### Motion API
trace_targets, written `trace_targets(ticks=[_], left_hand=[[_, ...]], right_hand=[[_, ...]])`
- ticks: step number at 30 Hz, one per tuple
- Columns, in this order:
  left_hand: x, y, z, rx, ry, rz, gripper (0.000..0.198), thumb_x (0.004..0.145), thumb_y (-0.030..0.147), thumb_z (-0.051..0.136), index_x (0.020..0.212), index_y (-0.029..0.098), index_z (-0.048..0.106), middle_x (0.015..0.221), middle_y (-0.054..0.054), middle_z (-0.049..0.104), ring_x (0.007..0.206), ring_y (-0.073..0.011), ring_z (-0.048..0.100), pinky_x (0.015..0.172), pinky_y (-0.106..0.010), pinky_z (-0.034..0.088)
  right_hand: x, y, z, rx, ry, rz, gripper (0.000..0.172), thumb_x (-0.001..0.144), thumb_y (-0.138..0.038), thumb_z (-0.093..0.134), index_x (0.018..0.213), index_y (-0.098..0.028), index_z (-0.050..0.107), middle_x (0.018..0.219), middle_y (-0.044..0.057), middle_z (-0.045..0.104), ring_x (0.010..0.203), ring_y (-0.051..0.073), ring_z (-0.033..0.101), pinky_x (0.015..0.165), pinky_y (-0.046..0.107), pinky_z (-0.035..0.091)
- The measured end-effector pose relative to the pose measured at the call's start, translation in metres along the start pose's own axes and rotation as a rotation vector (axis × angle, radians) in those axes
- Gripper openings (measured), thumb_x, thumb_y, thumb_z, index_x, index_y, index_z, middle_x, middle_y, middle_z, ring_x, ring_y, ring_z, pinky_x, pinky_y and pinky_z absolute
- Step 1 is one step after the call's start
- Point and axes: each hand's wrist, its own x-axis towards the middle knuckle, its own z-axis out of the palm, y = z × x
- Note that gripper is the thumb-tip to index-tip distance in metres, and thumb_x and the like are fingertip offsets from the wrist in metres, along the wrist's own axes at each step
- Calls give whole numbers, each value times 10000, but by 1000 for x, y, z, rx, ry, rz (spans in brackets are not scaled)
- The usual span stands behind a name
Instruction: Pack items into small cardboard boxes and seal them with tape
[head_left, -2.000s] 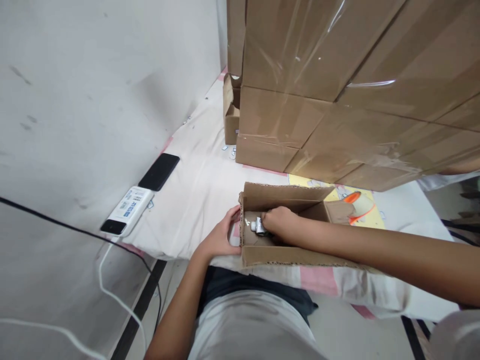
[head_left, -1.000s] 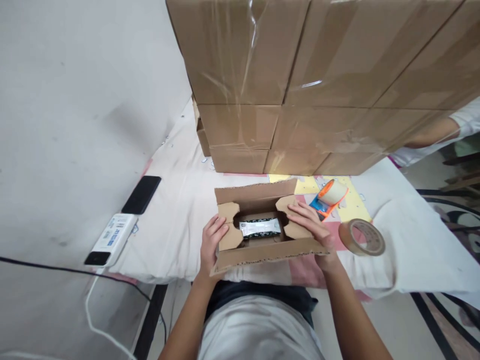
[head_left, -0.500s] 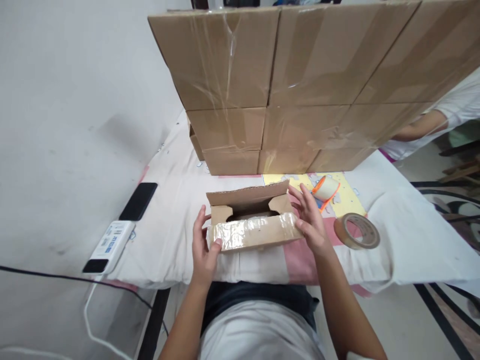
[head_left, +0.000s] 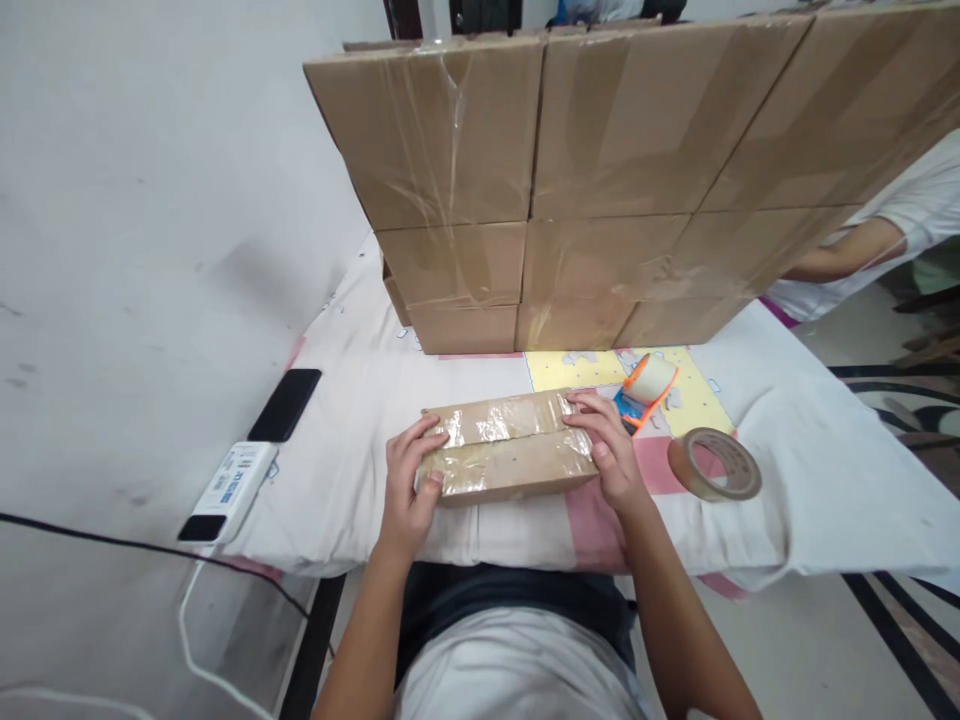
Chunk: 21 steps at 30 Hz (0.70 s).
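A small cardboard box (head_left: 514, 462) lies on the cloth-covered table in front of me, its top flaps folded down and strips of shiny clear tape across them. My left hand (head_left: 409, 475) grips its left end, with fingers on top and the thumb on the front face. On the opposite end, my right hand (head_left: 611, 450) holds the box with its fingers over the top edge and thumb at the front corner. A tape dispenser (head_left: 649, 385) with orange edges and a blue part sits beyond my right hand. To the right lies a roll of brown tape (head_left: 716, 465).
A tall stack of taped cardboard boxes (head_left: 585, 200) stands at the table's back. Left, near the wall, are a black phone (head_left: 285, 405) and a white power bank (head_left: 232, 485) with a white cable (head_left: 187, 625). Another person's arm (head_left: 851, 250) shows behind the stack at right.
The box's raised rear flap has come down, covering the opening. Fingers of both my hands have moved onto the top of the box. The camera view has shifted slightly.
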Motion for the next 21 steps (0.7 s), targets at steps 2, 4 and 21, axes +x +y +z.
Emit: trace_targets(ticks=[2,4,21], left_hand=[[3,0,-4,4,-46,1,327,963,355,477,1238,242,614,1434,-91,554,1335,-299,483,1130,-525,382],[6,0,-9,5,-95,-7,332,960,325,486,1260,250,606,1453,-85,539,1351,-294,473,1143,-517,372],[-4,-10,0,-26,-17,37,405,994,409,417,1325,248,584,1544,-90,471,1406,-311,428,1164,-525,297]], right_hand=[[2,1,0,-45,-19,5,523,982,-498,216,1146,-242,641,1397,115,545,1316,333,470,1106,553,389],[3,1,0,-82,-34,6,537,986,-493,193,1150,-249,642,1411,105,539,1320,332,458,1111,548,380],[-101,-1,3,-173,204,46,452,994,-408,270,1363,-250,478,1287,169,602,1234,354,589,1002,565,511]])
